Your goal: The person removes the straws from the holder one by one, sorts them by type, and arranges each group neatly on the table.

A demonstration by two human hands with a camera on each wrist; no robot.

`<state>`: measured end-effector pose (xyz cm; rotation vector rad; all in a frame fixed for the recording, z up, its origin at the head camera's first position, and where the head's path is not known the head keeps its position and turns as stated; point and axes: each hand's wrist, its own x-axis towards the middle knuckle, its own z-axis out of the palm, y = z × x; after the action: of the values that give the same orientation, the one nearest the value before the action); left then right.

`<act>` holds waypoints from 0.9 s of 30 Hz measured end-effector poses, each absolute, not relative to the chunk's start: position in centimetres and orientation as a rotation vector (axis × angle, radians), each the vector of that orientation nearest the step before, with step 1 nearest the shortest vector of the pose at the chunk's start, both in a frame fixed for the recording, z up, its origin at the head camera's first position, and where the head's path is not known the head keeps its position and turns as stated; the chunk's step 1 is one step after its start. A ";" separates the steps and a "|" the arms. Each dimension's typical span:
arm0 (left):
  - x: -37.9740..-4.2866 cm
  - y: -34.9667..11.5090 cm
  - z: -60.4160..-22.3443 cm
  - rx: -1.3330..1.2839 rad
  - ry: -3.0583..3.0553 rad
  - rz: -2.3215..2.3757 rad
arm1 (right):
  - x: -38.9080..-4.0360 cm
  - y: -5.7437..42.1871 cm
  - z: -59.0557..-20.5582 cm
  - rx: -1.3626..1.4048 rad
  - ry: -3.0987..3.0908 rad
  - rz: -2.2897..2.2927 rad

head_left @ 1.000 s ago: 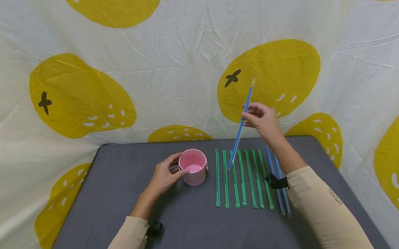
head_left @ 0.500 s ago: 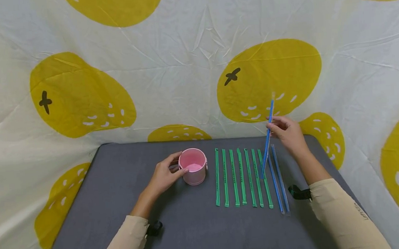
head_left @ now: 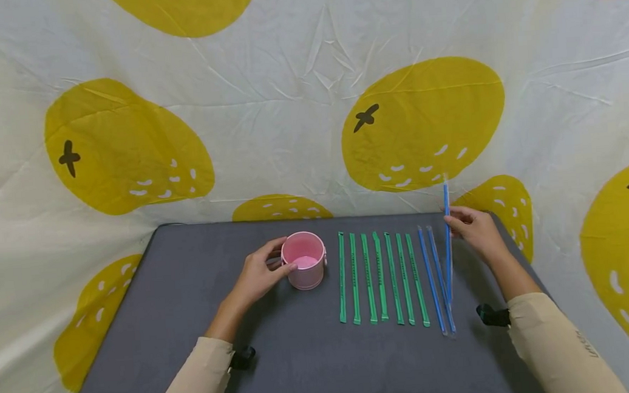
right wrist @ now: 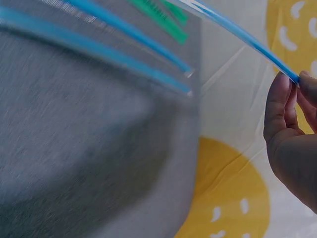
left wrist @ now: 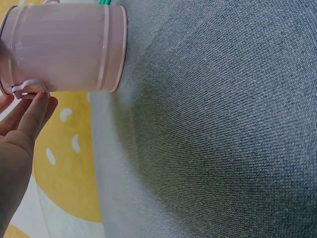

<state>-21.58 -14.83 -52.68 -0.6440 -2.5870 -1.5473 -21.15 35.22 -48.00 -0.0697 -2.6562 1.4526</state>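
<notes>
My left hand [head_left: 258,276] holds a small pink bucket [head_left: 307,277] at its left side, thumb over the rim and fingers by the handle joint. The bucket stands upright on the dark table, and its visible inside is bare. Over the table's right part, my right hand [head_left: 477,231] pinches a blue straw [head_left: 448,236] in a clear wrapper between thumb and fingertips. That straw is steeply raised, its lower end over or close to the blue straws [head_left: 432,279] on the table; whether it touches them I cannot tell. In the right wrist view the pinched straw [right wrist: 247,39] runs off the top.
Several green wrapped straws [head_left: 367,278] lie side by side between the bucket and the two blue ones. The dark cloth-like tabletop [head_left: 326,366] ends at a patterned curtain [head_left: 277,138] behind it.
My right hand has moved right and down with the blue straw, from above the green straws to beside the two lying blue ones. The left hand and bucket have stayed in place.
</notes>
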 end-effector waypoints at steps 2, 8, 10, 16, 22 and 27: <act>-21.5 -14.8 -52.7 -0.644 -2.590 -1.553 | -21.1 35.8 -48.7 -0.091 -2.716 1.398; -21.6 -14.8 -52.7 -0.642 -2.599 -1.562 | -21.0 37.6 -50.7 -0.161 -2.862 1.378; -21.6 -14.8 -52.7 -0.643 -2.594 -1.569 | -21.0 38.1 -51.4 -0.170 -2.890 1.410; -21.6 -14.6 -52.5 -0.636 -2.586 -1.582 | -20.8 38.9 -53.3 -0.210 -2.914 1.515; -21.6 -14.6 -52.5 -0.624 -2.584 -1.596 | -21.2 39.2 -53.4 -0.183 -2.925 1.556; -21.6 -14.7 -52.5 -0.611 -2.587 -1.580 | -21.2 39.3 -53.1 -0.149 -2.986 1.516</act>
<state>-21.56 -14.71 -52.53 -0.6108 -2.5873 -1.5797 -21.22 39.33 -53.07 -0.1486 -2.9855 1.5157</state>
